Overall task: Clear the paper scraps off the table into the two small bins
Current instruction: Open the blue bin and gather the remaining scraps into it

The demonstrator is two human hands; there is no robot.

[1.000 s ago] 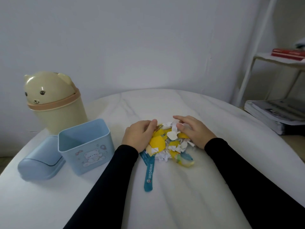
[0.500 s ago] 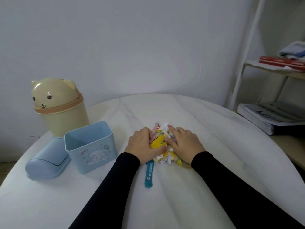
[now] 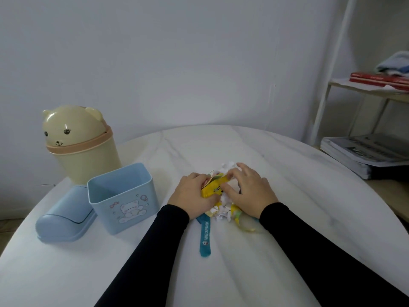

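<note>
1. The two hands are now much closer together than one second ago. Then the paper scraps [image 3: 218, 191] lay spread between them in a wide, loose heap; now the scraps are pressed into a tight bundle.
2. The left hand [image 3: 192, 193] has its fingers curled round the yellow and white pieces from the left side. The right hand [image 3: 249, 191] also curls over the bundle from the right, and its fingertips touch the yellow paper. Both hands grip the scraps.
3. The bundle rests near the middle of the table [image 3: 287, 196], a little toward the far edge. Some white and pale yellow pieces stick out under the wrists, and a teal strip [image 3: 204, 238] points toward the near edge. It has stayed in its place.
4. The blue bin [image 3: 122, 197] stands open near the left edge, with its lid [image 3: 64, 218] lying just beside it. The bear bin [image 3: 80, 144] behind it is closed by its own lid.
5. In my judgement the gathering is almost finished, and the next step is to lift the bundle. No scrap is in a bin yet. Loose pieces at the bottom may fall.
</note>
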